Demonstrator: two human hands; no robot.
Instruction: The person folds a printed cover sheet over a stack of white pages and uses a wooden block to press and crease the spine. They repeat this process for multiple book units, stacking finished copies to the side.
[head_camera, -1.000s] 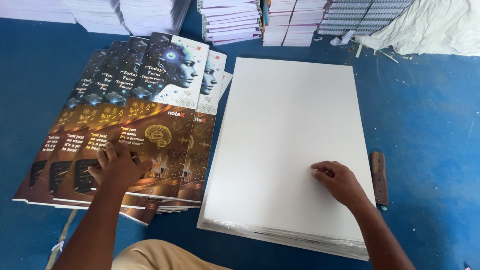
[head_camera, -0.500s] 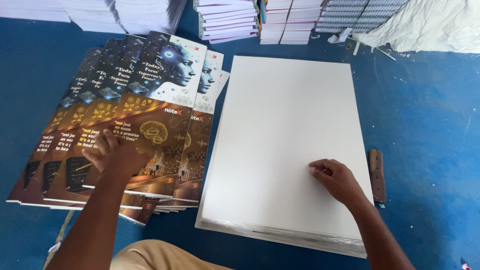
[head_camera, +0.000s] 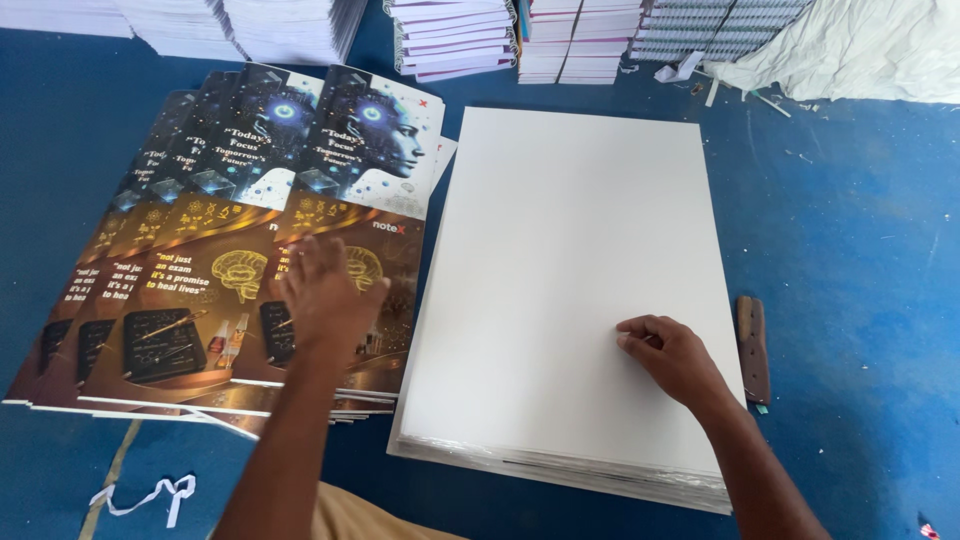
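Blue floor: your left hand (head_camera: 325, 290) lay spread on printed covers (head_camera: 250, 240); right hand (head_camera: 672, 355), fingers curled, pressed the white sheet stack (head_camera: 580, 250) just right.

A print or bookbinding workshop: fanned printed covers (head_camera: 230, 230), a stack of blank sheets (head_camera: 575, 290) and piled spiral notebooks (head_camera: 455, 35) crowd the blue surface (head_camera: 850, 250).

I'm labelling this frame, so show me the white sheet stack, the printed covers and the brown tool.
white sheet stack (head_camera: 580, 260), head view, bare top sheet.
printed covers (head_camera: 200, 300), head view, lower half of a fanned cover.
brown tool (head_camera: 752, 345), head view, middle of its length.
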